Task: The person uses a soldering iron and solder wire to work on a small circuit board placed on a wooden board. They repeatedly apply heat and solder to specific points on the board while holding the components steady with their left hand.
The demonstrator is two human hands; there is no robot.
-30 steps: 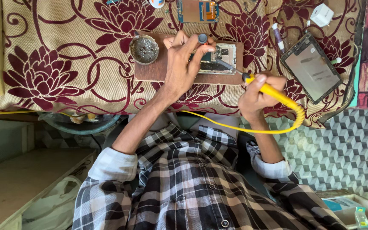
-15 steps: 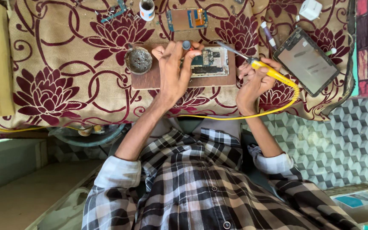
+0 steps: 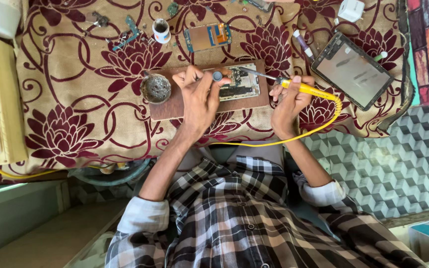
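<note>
On the wooden board (image 3: 175, 105), circuit board (image 3: 239, 85) beside left hand (image 3: 199, 97) fingers pinching a small part; right hand (image 3: 288, 101) gripping soldering iron (image 3: 306, 89).

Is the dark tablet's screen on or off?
Off, it seems: the dark rectangular tablet lies flat on the floral cloth, its glass grey with only pale reflections.

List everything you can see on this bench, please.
Soldering iron: 1, yellow, in right hand, tip at circuit board.
Circuit board: 1, silvery, on wooden board.
Wooden board: 1, brown, centre of cloth.
Tin: 1, grey, round, board's left end.
Tablet: 1, dark, right.
Second circuit board: 1, tan, above the wooden board.
Cloth: 1, beige with maroon flowers.
Left hand: over wooden board.
Right hand: holding iron.
</note>
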